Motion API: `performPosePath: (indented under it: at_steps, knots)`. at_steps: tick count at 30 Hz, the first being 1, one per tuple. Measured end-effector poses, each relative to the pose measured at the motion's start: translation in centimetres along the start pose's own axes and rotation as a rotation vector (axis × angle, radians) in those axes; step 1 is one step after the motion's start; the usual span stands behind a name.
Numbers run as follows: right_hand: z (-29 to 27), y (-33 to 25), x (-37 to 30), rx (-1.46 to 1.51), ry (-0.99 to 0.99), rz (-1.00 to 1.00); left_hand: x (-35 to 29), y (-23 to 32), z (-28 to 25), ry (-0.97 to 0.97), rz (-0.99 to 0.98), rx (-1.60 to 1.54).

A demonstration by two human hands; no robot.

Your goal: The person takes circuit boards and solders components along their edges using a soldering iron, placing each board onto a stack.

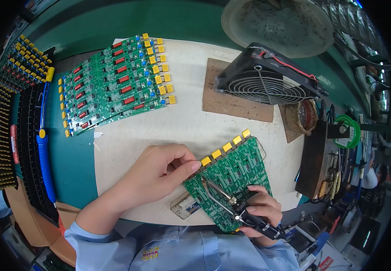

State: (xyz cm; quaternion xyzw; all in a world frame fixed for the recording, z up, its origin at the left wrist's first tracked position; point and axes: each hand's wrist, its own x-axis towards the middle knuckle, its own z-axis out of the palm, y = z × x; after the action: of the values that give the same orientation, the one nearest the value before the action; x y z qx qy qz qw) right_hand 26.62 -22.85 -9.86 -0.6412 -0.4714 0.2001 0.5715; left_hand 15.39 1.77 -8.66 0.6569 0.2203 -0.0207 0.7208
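Two green circuit boards lie in view. One large board, set with red, blue and yellow parts, lies near the far left corner of the pale mat that covers the surface. The other, a smaller board with five yellow blocks along its upper edge, is held tilted at the near edge of the mat, over a small clear piece. One black fan with a wire grille leans on a brown pad at the far right. One blue-handled iron lies along the left edge of the surface, beside dark racks filled with more yellow-tipped parts. A green reel sits among tools at the right edge, on a green bench.

The left hand is nearly closed, its thumb and forefinger pinching the upper left corner of the smaller board. The right hand is curled tight around the black handle of a two-pronged metal tool, whose tips rest on the face of that board.
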Motion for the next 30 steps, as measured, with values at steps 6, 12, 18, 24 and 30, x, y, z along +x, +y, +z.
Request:
performPosePath:
  at_steps: [6,12,18,24,30]
  knots:
    - [0.09,-0.07,0.12,-0.077,-0.044,-0.015,-0.02,0.47,-0.4,-0.023,-0.017,0.083]
    - [0.15,-0.06,0.18,-0.079,-0.041,0.013,-0.04,0.33,-0.3,-0.012,-0.018,0.11]
    - [0.1,0.0,0.12,-0.074,-0.049,0.007,-0.05,0.24,-0.23,-0.008,-0.011,0.096]
    - [0.01,0.13,0.11,-0.061,-0.06,0.008,-0.11,0.08,-0.12,0.003,-0.006,0.141]
    - [-0.06,0.0,0.1,-0.072,-0.058,0.011,-0.09,0.37,0.01,0.015,0.002,0.198]
